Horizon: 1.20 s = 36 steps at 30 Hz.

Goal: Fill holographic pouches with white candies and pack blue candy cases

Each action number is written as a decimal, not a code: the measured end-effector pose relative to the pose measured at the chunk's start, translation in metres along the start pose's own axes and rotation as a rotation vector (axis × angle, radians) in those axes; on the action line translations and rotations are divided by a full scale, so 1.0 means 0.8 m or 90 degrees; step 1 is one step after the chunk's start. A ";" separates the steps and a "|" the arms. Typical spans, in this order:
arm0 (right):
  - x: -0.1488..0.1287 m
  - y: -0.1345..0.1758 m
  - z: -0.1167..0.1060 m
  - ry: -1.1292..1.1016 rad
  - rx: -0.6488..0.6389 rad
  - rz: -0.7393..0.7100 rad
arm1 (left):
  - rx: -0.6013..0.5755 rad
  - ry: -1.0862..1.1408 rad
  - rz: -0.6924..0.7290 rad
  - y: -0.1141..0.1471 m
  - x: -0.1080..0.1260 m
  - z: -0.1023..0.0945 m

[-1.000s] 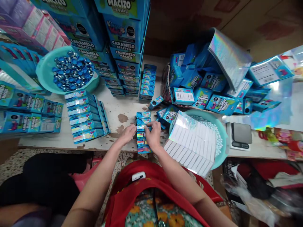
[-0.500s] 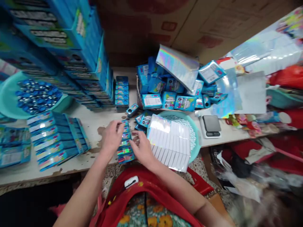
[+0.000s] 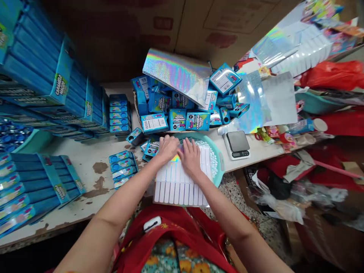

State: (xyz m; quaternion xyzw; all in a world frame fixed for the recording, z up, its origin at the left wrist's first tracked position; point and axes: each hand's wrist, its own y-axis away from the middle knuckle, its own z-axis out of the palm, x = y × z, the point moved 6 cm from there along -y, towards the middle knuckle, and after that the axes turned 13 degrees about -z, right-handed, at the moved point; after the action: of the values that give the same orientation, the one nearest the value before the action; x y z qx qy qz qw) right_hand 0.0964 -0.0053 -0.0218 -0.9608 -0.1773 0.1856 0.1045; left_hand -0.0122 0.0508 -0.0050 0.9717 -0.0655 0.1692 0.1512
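By the table's (image 3: 88,155) front edge, left hand (image 3: 169,148) and right hand (image 3: 191,157), half-curled, hold unclear, are touching a glossy sheet (image 3: 179,192) half-hiding a round plastic bowl (image 3: 220,163).

LIGHT: table (image 3: 82,151) moderately bright, whitish | SHADOW: cardboard (image 3: 196,22) behind sinks into darkness, deepest toward upper left | GLARE: rainbow sheen across folded holographic sheet (image 3: 173,74), paler shine on white-strip sheet (image 3: 176,192) | BLUR: softness in plastic bags (image 3: 287,206), lower right | DISTORTION: wide-angle stretch on stacked blue boxes (image 3: 34,64), left edge
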 end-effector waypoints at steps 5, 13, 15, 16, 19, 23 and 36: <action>-0.020 0.024 -0.023 -0.018 -0.006 -0.041 | 0.005 0.022 -0.011 -0.004 -0.001 0.003; -0.020 0.001 -0.125 -0.125 0.140 0.019 | 0.039 0.028 0.027 0.006 -0.009 0.013; -0.018 -0.006 -0.109 -0.077 0.117 0.000 | 0.029 0.046 0.022 0.008 -0.012 0.010; -0.018 -0.008 -0.093 -0.045 0.092 -0.011 | 0.024 0.058 0.023 0.009 -0.012 0.007; -0.019 -0.003 -0.031 0.034 -0.005 -0.020 | 0.010 0.089 0.027 0.007 -0.012 0.001; -0.026 0.019 0.011 0.062 -0.049 0.000 | 0.002 0.104 0.023 0.001 -0.015 0.000; -0.005 0.007 -0.043 0.027 0.062 -0.037 | 0.007 0.098 0.037 -0.002 -0.006 0.007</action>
State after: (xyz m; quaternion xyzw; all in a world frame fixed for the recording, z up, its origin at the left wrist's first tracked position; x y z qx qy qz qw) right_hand 0.1081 -0.0164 0.0095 -0.9528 -0.1935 0.1707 0.1600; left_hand -0.0145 0.0507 -0.0125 0.9543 -0.0811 0.2483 0.1452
